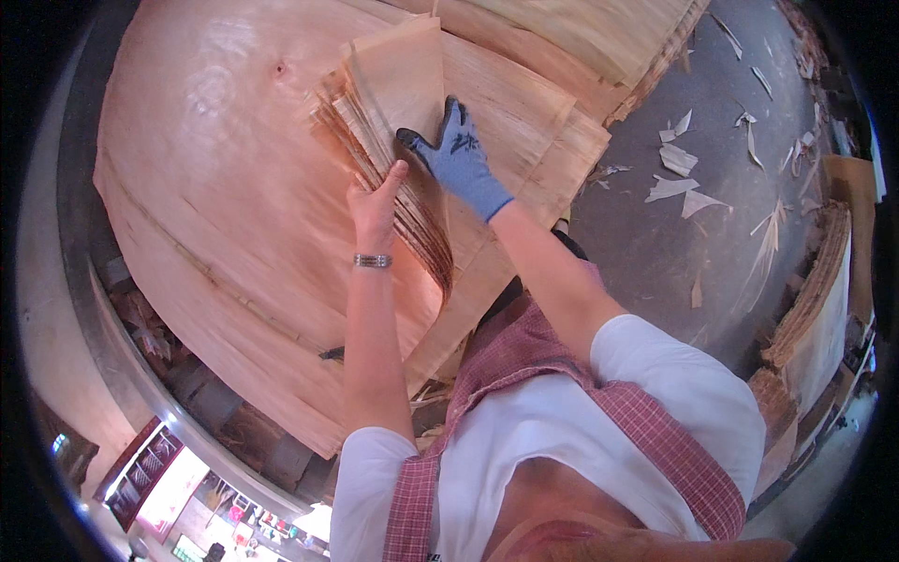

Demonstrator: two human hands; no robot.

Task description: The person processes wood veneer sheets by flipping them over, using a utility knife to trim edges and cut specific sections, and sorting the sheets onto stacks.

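Warm, even light falls on the large veneer sheet (215, 187), with a soft pale sheen near its upper left, faint shadows under its lifted strips, strong fisheye bending and black vignetting around it, and blown-out brightness below it

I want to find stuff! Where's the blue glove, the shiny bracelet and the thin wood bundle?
blue glove (461, 161), head view, back of the gloved right hand.
bracelet (372, 261), head view, band on the left wrist.
wood bundle (393, 201), head view, fanned sheet edges.

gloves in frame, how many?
1. A blue glove is on the right hand, pressed flat on the thin wood sheets. The left hand is bare, with a metal bracelet at the wrist, gripping the edge of a sheet bundle.
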